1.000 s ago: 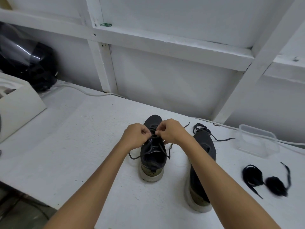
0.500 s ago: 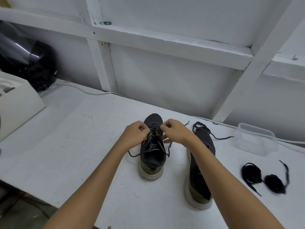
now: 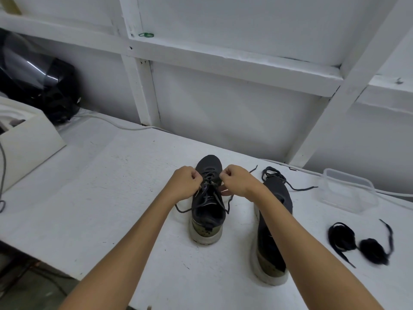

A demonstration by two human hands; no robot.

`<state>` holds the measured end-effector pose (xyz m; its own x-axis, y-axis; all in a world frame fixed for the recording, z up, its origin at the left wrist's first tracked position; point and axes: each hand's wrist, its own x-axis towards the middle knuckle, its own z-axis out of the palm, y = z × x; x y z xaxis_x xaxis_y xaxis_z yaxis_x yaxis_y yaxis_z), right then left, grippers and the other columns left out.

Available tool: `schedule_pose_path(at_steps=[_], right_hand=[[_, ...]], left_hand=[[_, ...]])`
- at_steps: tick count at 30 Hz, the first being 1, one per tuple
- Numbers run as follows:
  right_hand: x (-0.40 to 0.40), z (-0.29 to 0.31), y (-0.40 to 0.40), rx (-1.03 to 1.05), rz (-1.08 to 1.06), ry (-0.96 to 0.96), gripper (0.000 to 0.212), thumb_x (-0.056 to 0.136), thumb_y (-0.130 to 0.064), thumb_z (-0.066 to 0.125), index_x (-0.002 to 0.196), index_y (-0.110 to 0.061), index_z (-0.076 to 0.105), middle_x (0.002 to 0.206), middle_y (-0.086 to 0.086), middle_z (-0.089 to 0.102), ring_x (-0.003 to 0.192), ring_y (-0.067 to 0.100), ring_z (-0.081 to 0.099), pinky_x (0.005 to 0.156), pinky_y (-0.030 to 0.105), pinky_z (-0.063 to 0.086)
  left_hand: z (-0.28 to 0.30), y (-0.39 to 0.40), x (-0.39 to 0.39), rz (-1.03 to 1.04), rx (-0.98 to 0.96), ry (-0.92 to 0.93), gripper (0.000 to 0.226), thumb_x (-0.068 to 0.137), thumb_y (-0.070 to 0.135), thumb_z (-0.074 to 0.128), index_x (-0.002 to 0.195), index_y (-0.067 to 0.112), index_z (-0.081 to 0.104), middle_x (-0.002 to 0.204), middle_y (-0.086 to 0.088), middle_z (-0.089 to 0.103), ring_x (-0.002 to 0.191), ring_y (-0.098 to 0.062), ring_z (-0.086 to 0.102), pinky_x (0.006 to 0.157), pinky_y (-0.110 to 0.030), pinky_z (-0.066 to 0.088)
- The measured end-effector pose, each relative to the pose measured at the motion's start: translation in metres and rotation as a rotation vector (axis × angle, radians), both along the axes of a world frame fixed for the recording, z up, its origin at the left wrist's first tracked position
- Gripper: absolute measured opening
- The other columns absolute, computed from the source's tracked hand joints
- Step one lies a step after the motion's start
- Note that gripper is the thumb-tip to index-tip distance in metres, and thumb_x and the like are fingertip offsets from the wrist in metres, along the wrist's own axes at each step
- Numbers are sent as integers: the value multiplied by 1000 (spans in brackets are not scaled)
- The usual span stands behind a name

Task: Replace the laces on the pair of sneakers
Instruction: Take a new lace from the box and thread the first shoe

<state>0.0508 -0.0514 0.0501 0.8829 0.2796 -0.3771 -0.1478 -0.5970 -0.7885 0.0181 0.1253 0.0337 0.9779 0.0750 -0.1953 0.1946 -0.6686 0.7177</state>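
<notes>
Both hands — left hand, right hand — had their fingers curled tight, pinching the lace over the left sneaker on the desk; the other sneaker stood just right of it.

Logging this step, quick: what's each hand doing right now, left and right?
Left hand: fingers curled, pinching the lace on the left sneaker.
Right hand: fingers curled, pinching the same lace on its other side.
</notes>
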Motion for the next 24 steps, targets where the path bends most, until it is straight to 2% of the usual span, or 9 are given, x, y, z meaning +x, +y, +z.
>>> schedule_pose_path(at_steps=[3,5,7,9,11,13,17,21,24], right_hand=[[-3,-2,-3,50,-36,5,15,104,-13,45,97,-6,55,100,6,67,78,13,75,70,31,63],[-2,-3,-5,11,-34,-91,5,101,-19,56,103,-15,59,108,0,61,80,17,74,66,31,62],[-1,3,-8,-121,34,-263,8,96,-30,65,102,-24,65,106,-8,54,84,13,67,69,29,56],[-1,10,-10,-244,127,-365,9,93,-35,69,98,-28,72,97,-12,54,89,8,57,78,27,45],[-3,13,-8,-270,207,-300,10,94,-35,69,96,-28,75,88,-15,60,90,10,59,78,26,44],[-5,12,-5,-271,244,-216,8,96,-34,67,97,-28,72,82,-15,61,81,9,61,72,25,47],[-8,9,-3,-211,232,-112,10,102,-25,59,94,-25,65,83,-4,67,64,8,69,55,20,54],[-14,7,0,-143,137,-10,16,106,-22,42,100,-14,54,85,8,71,67,15,73,66,28,62],[-19,11,-1,-94,101,25,24,106,-15,34,96,-5,53,85,14,72,74,24,75,68,30,63]], left_hand=[[-4,1,-2,47,-82,8,13,98,20,53,98,13,65,99,-1,71,91,-12,69,69,-18,47],[-5,4,-1,54,-59,-65,6,95,23,60,95,19,64,99,4,66,90,-9,65,71,-19,43],[0,6,-3,39,6,-138,6,93,28,66,93,22,66,95,6,60,87,-6,58,70,-20,41],[5,8,-5,0,4,-127,10,91,33,68,91,23,71,89,5,63,83,-7,59,67,-19,43],[8,8,-9,-47,-27,-58,10,90,36,70,90,28,74,85,7,70,79,-8,64,65,-19,45],[8,8,-10,-83,-41,3,6,90,35,70,91,31,74,82,8,72,71,-6,68,61,-17,44],[3,6,-12,-79,-73,25,6,93,28,68,90,29,72,83,8,73,65,-4,71,64,-19,51],[4,3,-15,-15,-136,65,13,102,25,50,101,17,60,88,0,70,73,-9,73,74,-29,61],[7,3,-18,56,-180,110,21,106,27,39,105,12,54,88,-4,71,70,-5,71,60,-17,53]])
